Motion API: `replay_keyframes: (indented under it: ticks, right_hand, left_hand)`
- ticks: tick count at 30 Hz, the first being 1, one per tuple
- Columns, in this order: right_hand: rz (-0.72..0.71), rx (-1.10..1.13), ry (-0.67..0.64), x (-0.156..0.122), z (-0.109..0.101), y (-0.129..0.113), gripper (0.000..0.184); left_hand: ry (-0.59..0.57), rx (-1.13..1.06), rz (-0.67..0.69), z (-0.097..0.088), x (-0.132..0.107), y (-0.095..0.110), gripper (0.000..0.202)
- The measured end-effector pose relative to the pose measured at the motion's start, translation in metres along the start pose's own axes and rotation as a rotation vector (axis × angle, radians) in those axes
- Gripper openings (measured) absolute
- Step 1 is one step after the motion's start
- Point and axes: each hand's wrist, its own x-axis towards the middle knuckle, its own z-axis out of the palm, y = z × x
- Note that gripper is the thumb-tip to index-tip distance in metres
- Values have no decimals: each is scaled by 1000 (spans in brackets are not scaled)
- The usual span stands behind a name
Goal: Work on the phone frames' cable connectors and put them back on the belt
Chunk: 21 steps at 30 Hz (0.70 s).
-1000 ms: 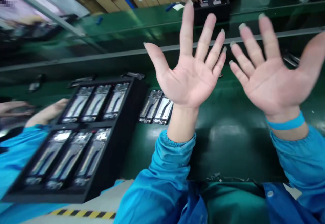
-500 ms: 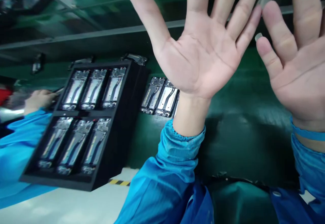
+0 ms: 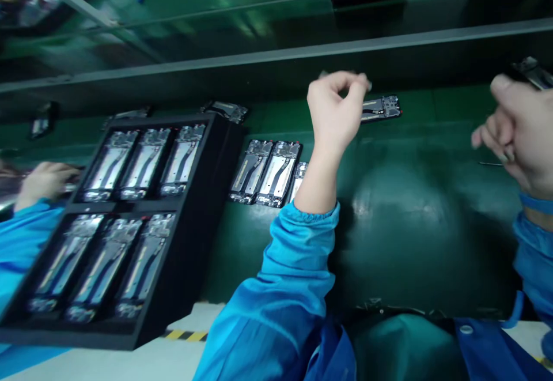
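Observation:
My left hand (image 3: 334, 110) is raised over the bench with its fingers curled in and the thumb bent towards them. Nothing shows in it, though its fingertips are partly turned away. Just behind it lies an opened phone (image 3: 382, 108), half covered by the hand. At the right edge, my right hand (image 3: 525, 133) is somewhat blurred, fingers folded into a loose fist with no object visible. Beyond its thumb is another opened phone (image 3: 536, 74), and a thin metal rod (image 3: 491, 164) lies close to its fingers.
A black divided tray (image 3: 194, 237) holds several opened phones on the left. Between it and my left forearm lie a dark phone frame (image 3: 252, 172) and a silver one (image 3: 280, 173), with a third partly hidden. Another person's hand (image 3: 45, 185) is beyond the tray. A rail (image 3: 259, 57) runs behind.
Both hands, spread with palms showing before, have curled closed. The left has turned over and dropped lower; the right has shifted right. The view has swung slightly, uncovering phones at the back.

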Motion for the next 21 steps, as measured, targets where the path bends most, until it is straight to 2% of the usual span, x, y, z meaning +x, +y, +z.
replay_keyframes:
  ticks: [1, 3, 4, 5, 6, 7, 8, 10, 11, 13, 19, 21]
  right_hand:
    - [64, 2, 15, -2, -4, 14, 52]
    - [31, -220, 17, -9, -19, 50, 33]
    - [-8, -342, 44, -13, -30, 70, 31]
    - [-73, -429, 5, -17, -42, 90, 41]
    - [-145, -516, -88, -20, -54, 108, 50]
    - [-189, -600, -189, -23, -65, 125, 54]
    - [-211, -681, -230, -25, -74, 138, 57]
    - [-206, -732, -281, -27, -84, 156, 53]
    - [-199, -721, -298, -28, -85, 160, 48]
    - [-185, -658, -328, -27, -83, 161, 38]
    - [-106, -559, -314, -26, -74, 146, 29]
    - [-73, -569, -274, -27, -74, 144, 24]
  left_hand:
    - [22, 46, -56, 5, -1, -17, 47]
    - [8, 133, -107, 9, 1, -46, 40]
    - [-39, 200, -114, 9, 3, -58, 35]
    - [-117, 292, -115, 7, 8, -68, 45]
    - [-218, 406, -115, 3, 14, -76, 68]
    - [-336, 531, -124, -1, 21, -83, 88]
    - [-458, 650, -146, -6, 29, -88, 101]
    - [-665, 817, -224, -14, 43, -96, 110]
    - [-732, 863, -257, -16, 49, -98, 112]
    - [-796, 898, -288, -19, 55, -101, 112]
    - [-717, 853, -192, -11, 36, -104, 97]
    - [-717, 873, -145, -7, 35, -103, 95]
